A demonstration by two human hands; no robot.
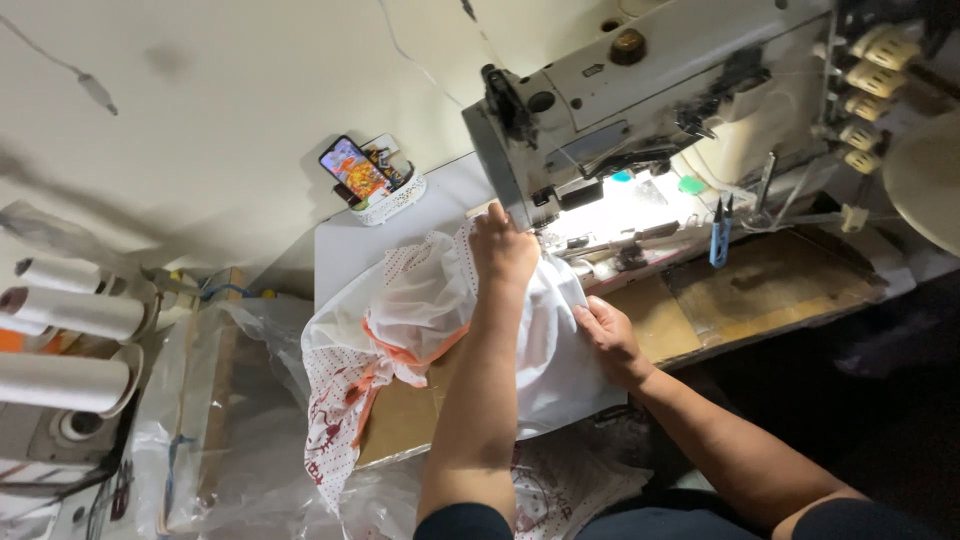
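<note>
A white garment with an orange trim and red-dotted patches lies bunched on the sewing table. My left hand presses on the cloth close to the needle area of the white industrial sewing machine. My right hand lies flat on the nearer edge of the same cloth, fingers spread, pinning it against the brown board. Part of the garment hangs over the table's front edge.
A small white basket holding a lit phone stands at the table's back left. Blue thread snips hang by the machine. White thread cones sit at the far left above clear plastic bags. More printed cloth lies near my lap.
</note>
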